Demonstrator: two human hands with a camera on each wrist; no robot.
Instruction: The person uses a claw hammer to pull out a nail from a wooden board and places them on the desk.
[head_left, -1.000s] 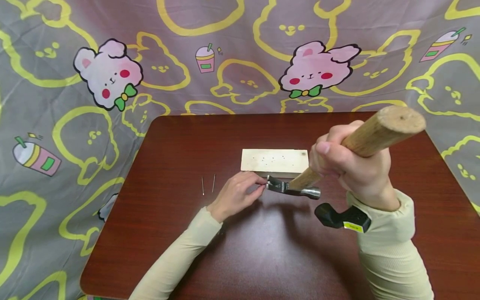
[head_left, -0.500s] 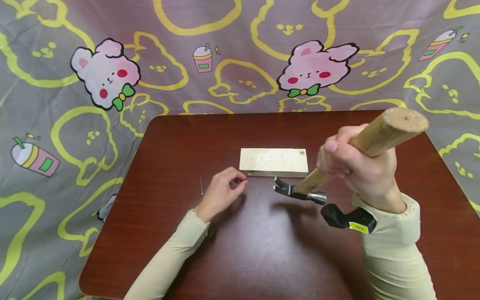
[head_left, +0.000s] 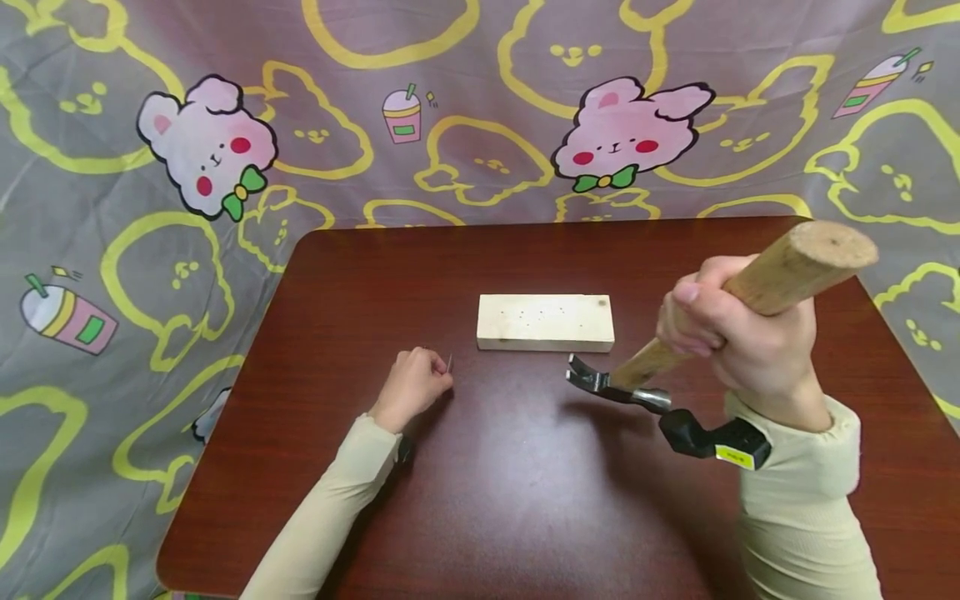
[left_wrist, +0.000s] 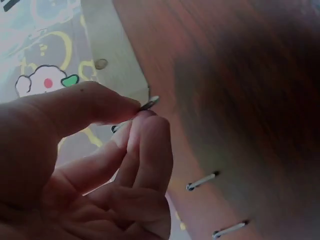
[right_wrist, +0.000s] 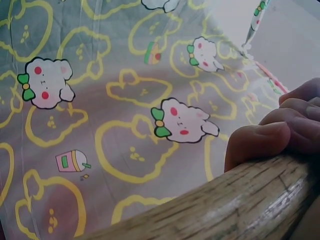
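Observation:
Between thumb and index finger my left hand (head_left: 412, 383) pinches a nail (left_wrist: 150, 104), just above the table and left of the board. Two more nails, one upper nail (left_wrist: 202, 181) and one lower nail (left_wrist: 230, 229), lie on the table below that hand in the left wrist view; the head view hides them behind it. My right hand (head_left: 757, 342) grips the wooden handle of a claw hammer (head_left: 806, 262). The hammer head hangs lowest, its claw toward the left, over the table in front of the board. A pale wooden board (head_left: 545, 321) with several small dark spots lies flat.
All this is on a dark red-brown table (head_left: 487, 500) with rounded corners. A patterned cloth (head_left: 480, 83) hangs along the back and the sides. A black device (head_left: 712, 442) sits on the right wrist.
My left hand has moved left, away from the board's front edge, with the nail in its fingers. My right hand has shifted a little to the right with the hammer.

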